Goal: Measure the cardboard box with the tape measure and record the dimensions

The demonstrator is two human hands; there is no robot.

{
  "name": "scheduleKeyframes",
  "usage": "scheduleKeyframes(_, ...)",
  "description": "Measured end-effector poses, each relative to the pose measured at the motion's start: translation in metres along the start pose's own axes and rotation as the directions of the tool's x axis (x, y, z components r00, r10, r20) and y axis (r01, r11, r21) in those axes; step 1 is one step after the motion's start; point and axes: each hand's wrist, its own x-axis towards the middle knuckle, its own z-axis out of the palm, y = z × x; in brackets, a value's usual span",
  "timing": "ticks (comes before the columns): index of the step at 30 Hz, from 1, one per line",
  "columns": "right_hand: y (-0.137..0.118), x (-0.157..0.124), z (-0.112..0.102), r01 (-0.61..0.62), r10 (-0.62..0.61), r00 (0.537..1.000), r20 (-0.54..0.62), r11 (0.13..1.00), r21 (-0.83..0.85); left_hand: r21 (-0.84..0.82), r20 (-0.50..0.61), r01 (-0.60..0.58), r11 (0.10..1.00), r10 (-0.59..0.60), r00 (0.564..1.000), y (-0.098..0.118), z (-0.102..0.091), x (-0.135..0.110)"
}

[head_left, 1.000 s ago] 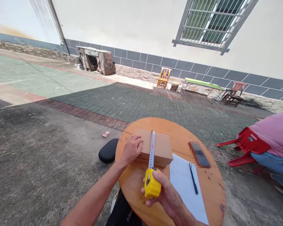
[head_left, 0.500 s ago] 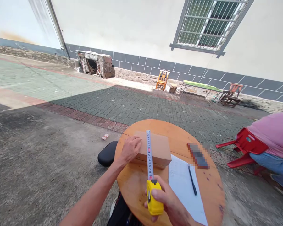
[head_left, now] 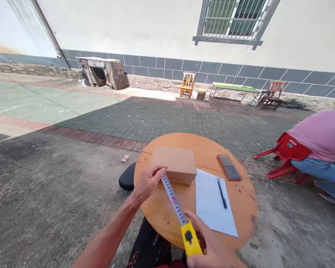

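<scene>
My left hand (head_left: 150, 181) pinches the free end of a metal measuring tape between thumb and fingers, close to the front left corner of a brown cardboard box (head_left: 174, 160). My right hand (head_left: 208, 242) is wrapped round the yellow tape measure (head_left: 191, 239), nearer to me and lower. Between the hands the pulled-out blade (head_left: 173, 199) runs slanting, its numbers facing up. The box lies flat on a round wooden table (head_left: 162, 223). What the tape's very tip touches is hidden by my fingers.
Right of the box lie a white paper sheet (head_left: 212, 208) with a black pen (head_left: 222, 193) on it and a blurred phone-like object (head_left: 229, 167). A black stool seat (head_left: 127, 176) stands left. A person in pink (head_left: 321, 134) sits on a red chair (head_left: 293, 149) at right.
My left hand has left the box top and now grips the tape's end. The blade has swung from over the box to its front, and less of it shows. The view has shifted.
</scene>
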Motion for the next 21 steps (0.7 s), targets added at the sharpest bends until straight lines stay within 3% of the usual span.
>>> scheduleKeyframes(4,-0.006,0.0,0.002,0.023,-0.021,0.994,-0.106,0.999,0.023,0.006,0.086,0.0,1.0,0.0,0.996,0.002,0.031,-0.041)
scheduleKeyframes(7,-0.021,-0.002,0.002,0.038,-0.055,0.984,-0.167,0.994,-0.104,0.06,0.164,-0.094,0.994,0.083,0.983,-0.003,0.044,-0.07)
scheduleKeyframes(13,-0.061,0.008,-0.017,0.129,-0.218,0.95,-0.225,0.926,-0.354,0.156,-0.017,0.008,0.988,-0.005,1.0,-0.042,0.021,-0.101)
scheduleKeyframes(18,-0.106,0.069,-0.042,0.214,-0.444,0.871,-0.21,0.728,-0.652,0.119,-0.237,0.057,0.991,-0.028,0.971,-0.074,0.009,-0.115)
scheduleKeyframes(21,-0.131,0.123,-0.051,0.242,-0.509,0.851,-0.131,0.601,-0.762,0.1,-0.257,0.023,0.995,0.003,0.966,-0.088,0.012,-0.123)
